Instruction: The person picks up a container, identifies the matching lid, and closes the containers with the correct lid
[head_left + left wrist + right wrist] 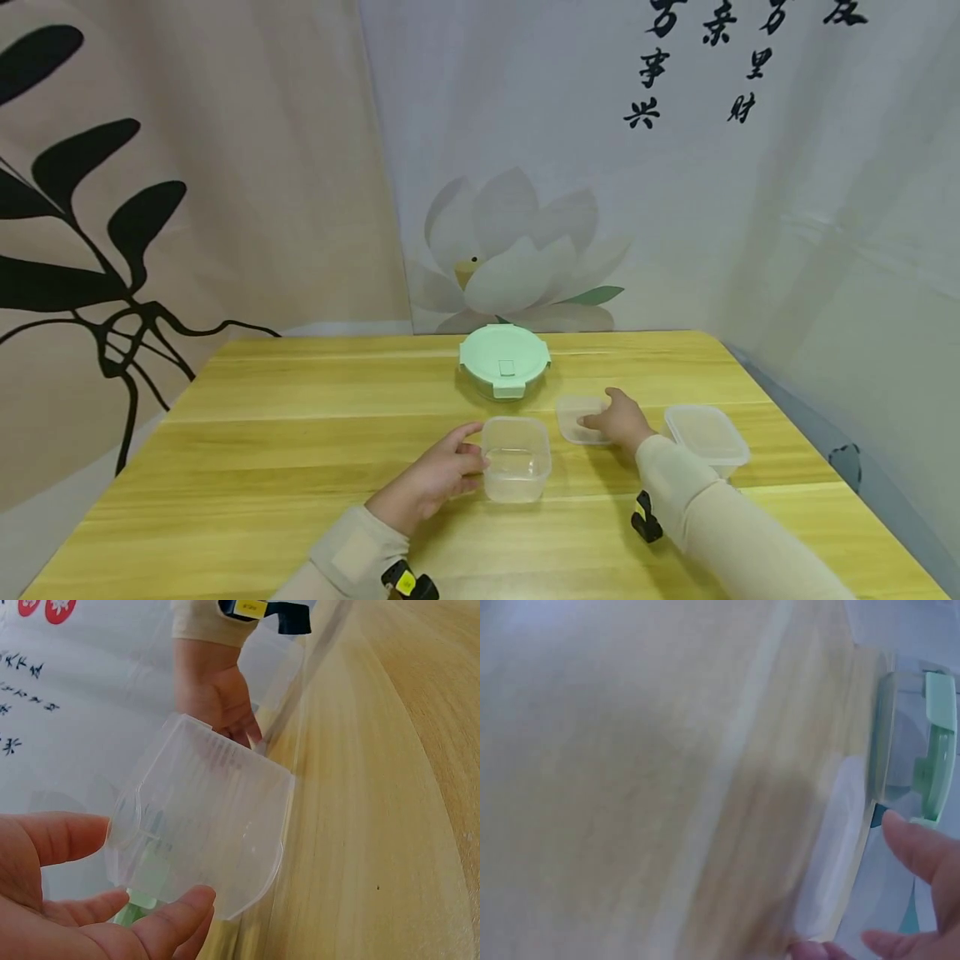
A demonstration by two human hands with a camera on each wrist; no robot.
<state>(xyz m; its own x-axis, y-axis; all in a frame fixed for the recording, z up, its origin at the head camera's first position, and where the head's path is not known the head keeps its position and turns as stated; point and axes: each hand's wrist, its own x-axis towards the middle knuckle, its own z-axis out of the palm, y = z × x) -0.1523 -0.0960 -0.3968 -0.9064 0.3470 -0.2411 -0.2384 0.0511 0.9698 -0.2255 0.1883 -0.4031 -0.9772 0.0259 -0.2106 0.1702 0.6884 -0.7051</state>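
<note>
Near the middle of the table stands a clear plastic box (516, 462), its top uncovered. My left hand (442, 475) is at its left side, thumb by the rim and relaxed fingertips against the wall; the same box (202, 817) fills the left wrist view. To the right, a flat translucent lid (576, 417) lies on the wood. My right hand (624, 421) reaches over that lid, thumb spread away from the fingers. In the right wrist view the fingertips (810, 950) are right at the near end of the lid (829, 855).
A round glass container with a mint green clip lid (505, 354) stands behind the box. Right of my right forearm is a second plastic box (707, 435) with a translucent top. The wooden table (300, 450) ends at a printed curtain (300, 167).
</note>
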